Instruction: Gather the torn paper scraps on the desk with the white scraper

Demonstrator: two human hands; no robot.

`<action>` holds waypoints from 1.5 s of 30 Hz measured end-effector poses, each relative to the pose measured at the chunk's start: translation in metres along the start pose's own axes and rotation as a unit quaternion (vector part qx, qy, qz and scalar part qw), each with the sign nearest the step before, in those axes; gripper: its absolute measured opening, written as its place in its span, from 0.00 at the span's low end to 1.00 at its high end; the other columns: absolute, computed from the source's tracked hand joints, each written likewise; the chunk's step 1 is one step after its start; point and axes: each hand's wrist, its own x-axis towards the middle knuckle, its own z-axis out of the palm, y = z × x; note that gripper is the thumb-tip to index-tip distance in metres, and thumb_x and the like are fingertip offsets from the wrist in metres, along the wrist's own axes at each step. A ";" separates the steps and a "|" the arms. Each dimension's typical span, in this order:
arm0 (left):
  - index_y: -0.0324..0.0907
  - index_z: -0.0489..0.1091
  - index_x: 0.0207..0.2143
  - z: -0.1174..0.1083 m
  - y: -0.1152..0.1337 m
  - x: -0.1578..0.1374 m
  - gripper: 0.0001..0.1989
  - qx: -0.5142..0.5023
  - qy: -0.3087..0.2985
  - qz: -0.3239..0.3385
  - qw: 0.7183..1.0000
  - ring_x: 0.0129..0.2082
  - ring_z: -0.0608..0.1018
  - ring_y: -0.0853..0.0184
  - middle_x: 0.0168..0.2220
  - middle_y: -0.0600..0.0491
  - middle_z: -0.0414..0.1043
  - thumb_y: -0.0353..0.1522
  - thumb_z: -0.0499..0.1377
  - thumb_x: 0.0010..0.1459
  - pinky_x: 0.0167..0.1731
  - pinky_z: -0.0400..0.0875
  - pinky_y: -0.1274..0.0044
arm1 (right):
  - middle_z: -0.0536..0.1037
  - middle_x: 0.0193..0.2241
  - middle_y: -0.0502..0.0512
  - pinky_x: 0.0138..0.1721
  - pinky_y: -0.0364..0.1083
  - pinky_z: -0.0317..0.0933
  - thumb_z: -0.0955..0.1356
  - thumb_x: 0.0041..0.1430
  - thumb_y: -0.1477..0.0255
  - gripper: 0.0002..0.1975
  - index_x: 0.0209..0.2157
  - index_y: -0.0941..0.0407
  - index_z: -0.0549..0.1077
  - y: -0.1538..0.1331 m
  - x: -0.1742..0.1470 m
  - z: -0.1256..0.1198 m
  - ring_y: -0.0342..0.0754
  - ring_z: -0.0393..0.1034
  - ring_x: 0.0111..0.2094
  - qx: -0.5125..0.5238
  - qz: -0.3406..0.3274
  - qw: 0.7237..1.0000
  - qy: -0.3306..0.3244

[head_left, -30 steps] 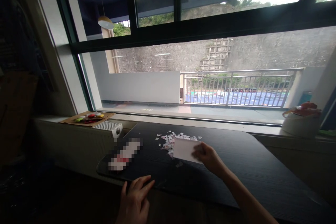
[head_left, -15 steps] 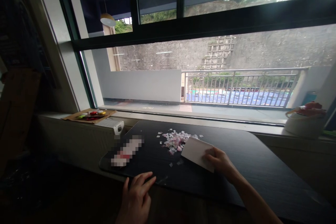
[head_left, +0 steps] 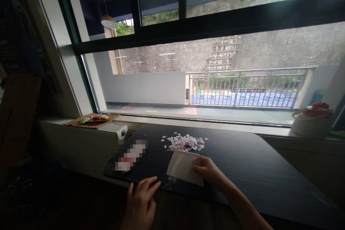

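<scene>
My right hand pinches the right side of a flat white rectangular card above the dark table. Just beyond the card's far edge lies a pile of small paper scraps, white and pinkish. A few loose scraps show by the card's near left corner. At the table's front edge, my left hand holds nothing; its fingers are spread, with the fingertips at the edge. Whether the card touches the tabletop I cannot tell.
A blurred-out pale and red strip lies on the table's left part. Behind it are a radiator and a cardboard sheet with colourful pieces. A white pot stands on the sill at right, below the large window.
My right hand has brought the card left and nearer to me, off the right side of the scrap pile, which shows more fully. My left hand has stayed in place.
</scene>
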 end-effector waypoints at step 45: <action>0.55 0.69 0.48 0.001 0.000 0.000 0.31 -0.019 0.004 0.002 1.000 0.54 0.68 0.61 0.53 0.54 0.68 0.19 0.47 0.45 0.55 0.49 0.51 | 0.77 0.26 0.52 0.29 0.44 0.64 0.66 0.43 0.73 0.08 0.30 0.59 0.71 -0.006 -0.033 -0.019 0.49 0.72 0.30 0.020 -0.036 0.998 -0.048</action>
